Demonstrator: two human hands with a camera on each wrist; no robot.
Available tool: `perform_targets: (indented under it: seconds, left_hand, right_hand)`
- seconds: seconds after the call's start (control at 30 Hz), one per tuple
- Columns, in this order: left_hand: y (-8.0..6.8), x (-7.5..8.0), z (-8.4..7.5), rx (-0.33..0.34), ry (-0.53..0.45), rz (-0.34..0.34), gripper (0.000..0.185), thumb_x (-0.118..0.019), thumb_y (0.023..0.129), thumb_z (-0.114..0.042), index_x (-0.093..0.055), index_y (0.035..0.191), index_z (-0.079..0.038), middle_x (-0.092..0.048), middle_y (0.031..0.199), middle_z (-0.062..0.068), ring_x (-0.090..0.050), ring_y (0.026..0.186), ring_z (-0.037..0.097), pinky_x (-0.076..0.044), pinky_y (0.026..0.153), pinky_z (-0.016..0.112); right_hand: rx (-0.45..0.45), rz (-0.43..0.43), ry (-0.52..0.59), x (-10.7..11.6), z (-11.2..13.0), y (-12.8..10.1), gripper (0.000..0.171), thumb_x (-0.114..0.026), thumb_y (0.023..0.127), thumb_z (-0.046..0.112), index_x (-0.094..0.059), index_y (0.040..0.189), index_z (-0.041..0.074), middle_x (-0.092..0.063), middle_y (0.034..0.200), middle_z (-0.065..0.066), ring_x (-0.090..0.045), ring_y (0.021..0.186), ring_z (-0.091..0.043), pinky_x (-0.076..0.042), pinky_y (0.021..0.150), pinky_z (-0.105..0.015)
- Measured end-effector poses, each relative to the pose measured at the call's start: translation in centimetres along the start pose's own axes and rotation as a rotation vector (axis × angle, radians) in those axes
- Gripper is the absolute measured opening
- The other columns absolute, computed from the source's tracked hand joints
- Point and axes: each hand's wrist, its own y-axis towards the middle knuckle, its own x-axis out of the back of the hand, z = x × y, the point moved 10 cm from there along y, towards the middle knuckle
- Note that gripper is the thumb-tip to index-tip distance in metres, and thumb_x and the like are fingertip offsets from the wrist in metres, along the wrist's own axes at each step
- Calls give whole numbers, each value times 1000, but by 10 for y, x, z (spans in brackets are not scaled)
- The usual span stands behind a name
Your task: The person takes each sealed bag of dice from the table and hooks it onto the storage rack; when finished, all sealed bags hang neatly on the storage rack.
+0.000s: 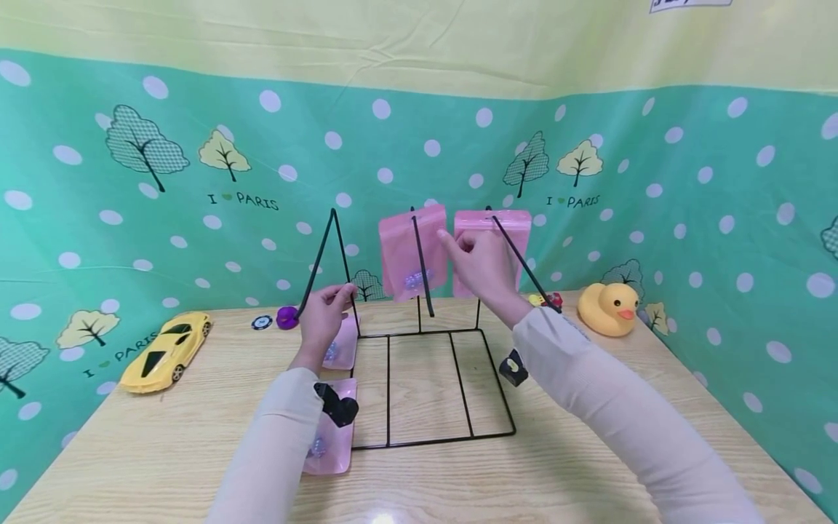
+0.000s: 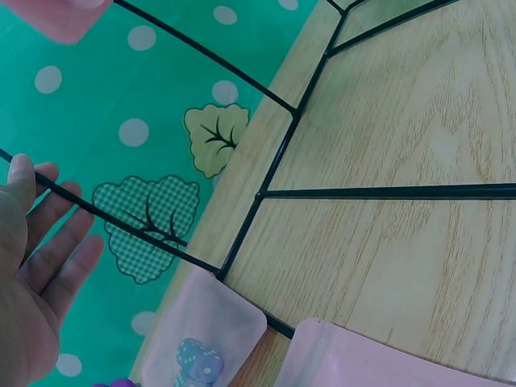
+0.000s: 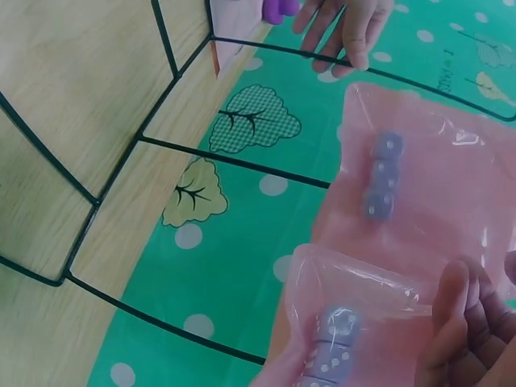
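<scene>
Surroundings: yellow plastic toy car (image 1: 166, 350) far left on the wooden tabletop (image 1: 589, 437), yellow rubber duck (image 1: 609, 309) far right, two more pink pouches (image 1: 330, 429) flat beside the rack's base.
Rack: black wire display rack (image 1: 425, 386) mid-tabletop.
Left hand (image 1: 325, 314): pinching the rack's left slanted rod.
Right hand (image 1: 481, 266): fingers pinching a translucent pink plastic pouch of dice (image 1: 411, 251), hung on the middle prong, beside a second hung pink pouch (image 1: 497, 233).
</scene>
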Motion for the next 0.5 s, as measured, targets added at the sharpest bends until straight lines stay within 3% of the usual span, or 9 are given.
perform_targets:
  seconds: [0.1,0.23,0.5]
  left_hand:
    - [0,0,0,-5,3,-1,34,-56,107,-28,-70,126,-4,-68,128,18,-68,114,33,-57,91,40]
    - [1,1,1,-9,4,-3,34,-56,106,-29,-70,126,-4,-68,127,18,-68,114,33,-58,91,40]
    - [2,0,2,-13,8,0,35,-56,106,-29,-70,126,-4,-68,128,18,-68,114,33,-58,91,40]
  right_hand:
    - [43,101,77,-7,1,-5,44,-60,103,44,-72,79,9,-64,65,-4,-56,55,-18,-39,45,-26]
    - [92,252,160,-17,-2,-14,33,-61,103,36,-75,98,7,-64,72,-7,-53,61,-20,-40,50,-26]
    - [146,345,236,-17,-16,-30,23,-67,100,26,-74,106,4,-69,86,-6,-61,77,-22,-50,66,-28]
